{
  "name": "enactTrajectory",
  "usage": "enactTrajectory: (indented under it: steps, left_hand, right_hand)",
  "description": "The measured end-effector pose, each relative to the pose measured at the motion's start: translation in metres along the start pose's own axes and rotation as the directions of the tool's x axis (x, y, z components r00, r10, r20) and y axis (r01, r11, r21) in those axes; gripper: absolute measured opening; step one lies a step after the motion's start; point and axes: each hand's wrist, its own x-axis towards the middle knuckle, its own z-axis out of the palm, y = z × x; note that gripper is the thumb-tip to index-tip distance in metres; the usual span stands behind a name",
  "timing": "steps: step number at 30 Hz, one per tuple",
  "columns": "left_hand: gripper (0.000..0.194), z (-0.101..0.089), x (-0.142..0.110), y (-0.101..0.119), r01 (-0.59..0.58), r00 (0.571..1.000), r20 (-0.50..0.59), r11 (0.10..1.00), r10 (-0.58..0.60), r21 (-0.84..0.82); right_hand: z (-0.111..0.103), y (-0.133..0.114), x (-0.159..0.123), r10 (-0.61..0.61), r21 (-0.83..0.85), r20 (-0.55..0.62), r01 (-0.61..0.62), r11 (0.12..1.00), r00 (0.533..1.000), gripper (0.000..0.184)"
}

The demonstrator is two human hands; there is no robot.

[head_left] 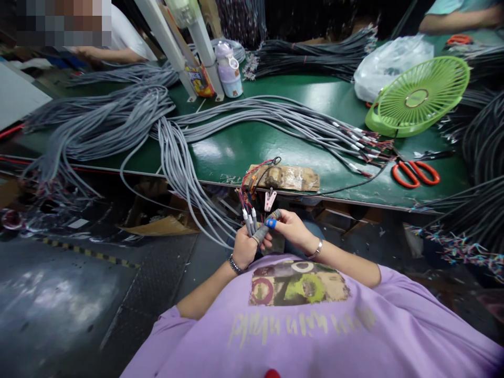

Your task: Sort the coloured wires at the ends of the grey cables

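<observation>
My left hand is closed around several grey cables, with their stripped ends and thin coloured wires pointing up. White bands sit where the grey jackets end. A grey wrap covers the left thumb. Close beside it, my right hand is pinched, with blue tape on one finger and a wrap on another. Whatever is between those right fingertips is too small to make out. Just beyond the hands, a pale clip hangs at the bench edge below a worn wooden block.
More grey cables lie across the green bench. Orange-handled scissors, a green fan and a plastic bag stand at right. A bottle stands by the post. Other people's arms show at the far side.
</observation>
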Motion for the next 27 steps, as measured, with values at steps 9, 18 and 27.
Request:
enactTrajectory:
  steps: [9, 18, 27]
  left_hand:
    - [0.030, 0.001, 0.001, 0.008, -0.031, 0.990, -0.143, 0.988, 0.009, -0.149]
    - [0.031, 0.000, -0.001, 0.007, -0.001, 0.994, -0.110, 0.995, -0.010, -0.096]
    - [0.034, 0.000, -0.002, 0.005, -0.011, 0.995, -0.096, 0.997, 0.003, -0.082]
  right_hand:
    - [0.000, 0.000, -0.004, -0.053, -0.053, 0.124, 0.060, 0.997, 0.991, 0.034]
    - [0.004, -0.008, 0.003, 0.028, -0.035, 0.071, -0.026, 0.999, 0.997, 0.040]
    - [0.007, 0.003, 0.004, 0.024, 0.024, 0.025, -0.025, 0.999, 0.999, 0.035]
